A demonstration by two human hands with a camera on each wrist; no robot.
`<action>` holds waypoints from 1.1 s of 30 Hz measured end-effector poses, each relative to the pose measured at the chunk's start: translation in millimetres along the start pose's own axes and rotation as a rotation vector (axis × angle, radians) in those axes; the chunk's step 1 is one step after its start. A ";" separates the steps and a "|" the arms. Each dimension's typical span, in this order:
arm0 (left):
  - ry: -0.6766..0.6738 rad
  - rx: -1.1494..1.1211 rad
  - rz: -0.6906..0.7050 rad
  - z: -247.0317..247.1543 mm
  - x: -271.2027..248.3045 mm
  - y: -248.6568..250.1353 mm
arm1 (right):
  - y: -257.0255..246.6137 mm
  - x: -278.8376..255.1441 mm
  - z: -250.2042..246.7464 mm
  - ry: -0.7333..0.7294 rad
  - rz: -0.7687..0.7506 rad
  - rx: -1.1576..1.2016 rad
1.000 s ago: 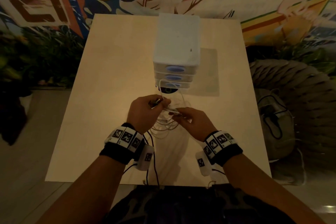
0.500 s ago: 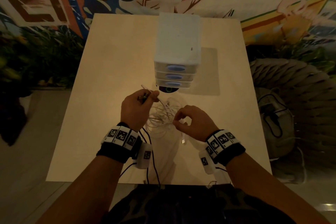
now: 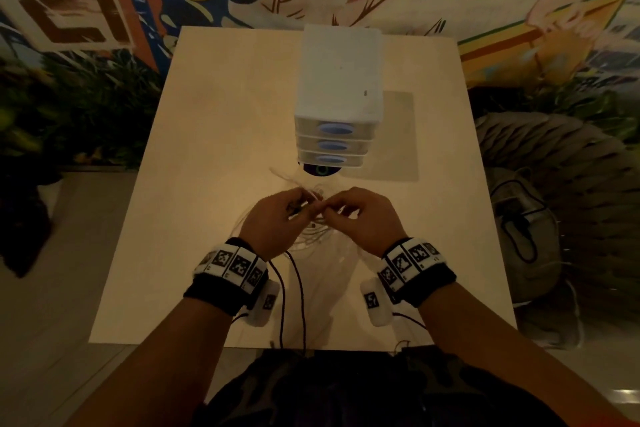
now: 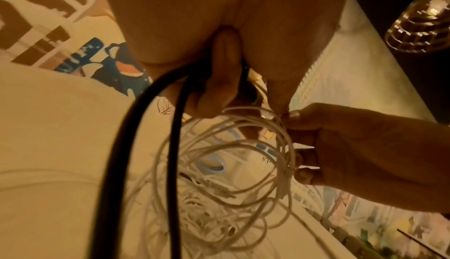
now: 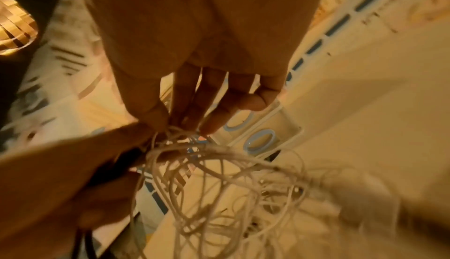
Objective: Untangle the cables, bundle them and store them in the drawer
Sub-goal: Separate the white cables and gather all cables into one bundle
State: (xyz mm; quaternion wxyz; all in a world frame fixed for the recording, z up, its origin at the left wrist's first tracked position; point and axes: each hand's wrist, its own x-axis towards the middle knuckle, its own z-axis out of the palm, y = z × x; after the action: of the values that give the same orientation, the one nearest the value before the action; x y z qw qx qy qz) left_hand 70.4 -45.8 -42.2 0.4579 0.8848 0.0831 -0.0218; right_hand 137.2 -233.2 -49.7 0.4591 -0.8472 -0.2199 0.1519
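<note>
A tangle of thin white cables (image 3: 313, 232) hangs in loops between my hands above the table (image 3: 207, 149). My left hand (image 3: 298, 206) grips a black cable (image 4: 136, 128), doubled and trailing toward me, and touches the top of the white loops (image 4: 231, 157). My right hand (image 3: 332, 213) pinches the white loops (image 5: 219, 176) at their top with thumb and fingertips (image 5: 209, 122), right against the left hand. The white drawer unit (image 3: 339, 97) stands just beyond, its three drawers with blue handles (image 3: 335, 130) all closed.
A dark round object with a green ring (image 3: 322, 170) lies at the foot of the drawer unit. A grey bag (image 3: 526, 236) and a woven pouf (image 3: 571, 166) stand on the floor to the right. Bare tabletop lies left of the hands.
My hands have come together: the left moved right and the right moved up to meet it at the top of the white loops. The loops are now gathered more tightly.
</note>
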 end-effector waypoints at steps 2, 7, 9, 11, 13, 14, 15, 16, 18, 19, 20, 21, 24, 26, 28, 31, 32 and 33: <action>-0.026 0.053 0.018 1.1 -2.5 -4.6 | 2.3 0.6 0.1 -0.060 0.088 0.083; -0.027 0.113 0.044 -0.4 -7.6 -7.4 | 1.4 3.1 -2.1 -0.100 0.252 0.462; -0.041 0.172 0.093 -0.9 -9.6 -7.0 | -1.3 5.6 -5.7 -0.016 0.306 0.585; -0.035 0.204 0.120 -0.5 -11.3 -9.3 | -1.3 10.1 -8.9 0.031 0.329 0.573; -0.016 0.234 0.134 -0.2 -12.2 -12.2 | 2.7 13.6 -8.5 0.045 0.331 0.538; -0.012 0.258 0.145 0.1 -12.7 -13.2 | 5.0 15.1 -9.2 0.083 0.343 0.560; -0.012 0.283 0.158 0.3 -13.2 -14.6 | 7.2 16.5 -10.8 0.148 0.359 0.616; -0.013 0.310 0.169 0.4 -14.1 -16.1 | 9.0 17.3 -14.5 0.231 0.371 0.699; -0.014 0.378 0.177 0.0 -15.0 -21.7 | 10.7 18.5 -25.8 0.379 0.395 0.864; -0.018 0.414 0.170 -0.8 -15.3 -24.7 | 11.2 18.0 -32.6 0.423 0.407 0.912; -0.029 0.446 0.151 -1.7 -15.3 -27.6 | 12.4 17.6 -38.5 0.450 0.420 0.931; -0.044 0.470 0.127 -2.7 -15.4 -30.4 | 14.1 17.0 -43.2 0.468 0.433 0.932; -0.067 0.472 0.060 -5.6 -15.9 -33.4 | 16.0 14.5 -50.6 0.470 0.443 0.923; -0.033 0.450 0.049 -5.9 -15.0 -30.5 | 15.1 13.5 -50.2 0.454 0.438 0.931; 0.024 0.422 0.050 -5.6 -13.5 -24.5 | 12.0 12.8 -48.4 0.432 0.432 0.944; 0.108 0.398 0.078 -5.4 -9.6 -15.1 | 2.7 9.9 -46.0 0.385 0.423 0.959; 0.120 0.391 0.095 -4.5 -8.4 -11.6 | -0.7 8.4 -45.2 0.358 0.422 0.969; 0.117 0.385 0.105 -2.7 -7.1 -8.0 | -4.9 6.6 -44.0 0.320 0.416 0.981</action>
State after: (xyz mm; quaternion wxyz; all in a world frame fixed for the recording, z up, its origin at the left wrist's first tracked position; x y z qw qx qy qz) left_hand 61.9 -39.9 -46.3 0.2753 0.9589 0.0575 0.0381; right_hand 161.9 -258.7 -22.5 0.7877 -0.5724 0.1208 0.1934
